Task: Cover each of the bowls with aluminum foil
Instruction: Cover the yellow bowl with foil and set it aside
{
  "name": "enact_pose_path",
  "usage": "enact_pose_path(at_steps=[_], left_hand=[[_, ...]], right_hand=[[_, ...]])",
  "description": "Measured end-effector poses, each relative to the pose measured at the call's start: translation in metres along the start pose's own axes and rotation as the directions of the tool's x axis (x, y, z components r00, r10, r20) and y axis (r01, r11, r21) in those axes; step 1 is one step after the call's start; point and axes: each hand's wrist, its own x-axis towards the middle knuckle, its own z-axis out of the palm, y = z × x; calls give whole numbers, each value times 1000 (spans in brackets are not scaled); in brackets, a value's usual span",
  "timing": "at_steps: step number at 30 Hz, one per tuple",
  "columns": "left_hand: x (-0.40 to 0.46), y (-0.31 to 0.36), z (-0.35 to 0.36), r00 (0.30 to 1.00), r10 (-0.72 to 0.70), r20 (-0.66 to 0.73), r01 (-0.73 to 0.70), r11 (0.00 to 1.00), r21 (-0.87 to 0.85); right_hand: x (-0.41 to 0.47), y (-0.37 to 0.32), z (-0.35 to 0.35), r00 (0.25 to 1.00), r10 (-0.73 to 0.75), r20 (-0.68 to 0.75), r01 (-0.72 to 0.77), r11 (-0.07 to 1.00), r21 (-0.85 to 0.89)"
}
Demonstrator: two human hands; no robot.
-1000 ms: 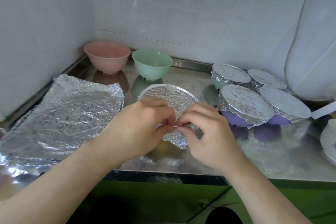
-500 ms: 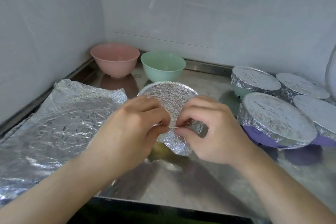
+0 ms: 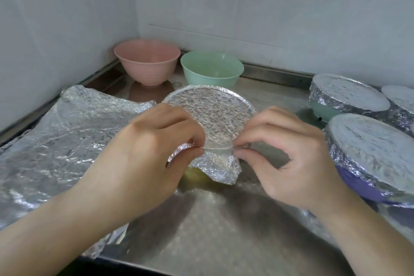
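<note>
A bowl topped with crinkled foil sits at the middle of the steel counter; a bit of yellow bowl shows under the foil's hanging flap. My left hand and my right hand each pinch the foil at the near rim, a short stretch of rim between them. Behind stand an uncovered pink bowl and an uncovered green bowl. At the right are foil-covered bowls: a green one, a purple one and another at the edge.
A large loose sheet of foil lies flat on the left of the counter. Tiled walls close the left and back sides. The counter's front edge runs just below my forearms.
The camera has come closer and tilted down. My hands have moved apart along the near rim, exposing a stretch of folded foil between the pinching fingers.
</note>
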Motion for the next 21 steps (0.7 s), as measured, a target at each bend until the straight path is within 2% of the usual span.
enact_pose_path(at_steps=[5, 13, 21], left_hand=[[-2, 5, 1, 999, 21, 29, -21, 1000, 6], [1, 2, 1, 998, 51, -23, -51, 999, -1], [-1, 1, 2, 998, 62, 5, -62, 998, -21]], right_hand=[[1, -4, 7, 1000, -7, -15, 6, 999, -40], [2, -19, 17, 1000, -4, 25, 5, 999, -43], [5, -21, 26, 999, -24, -22, 23, 998, -63]])
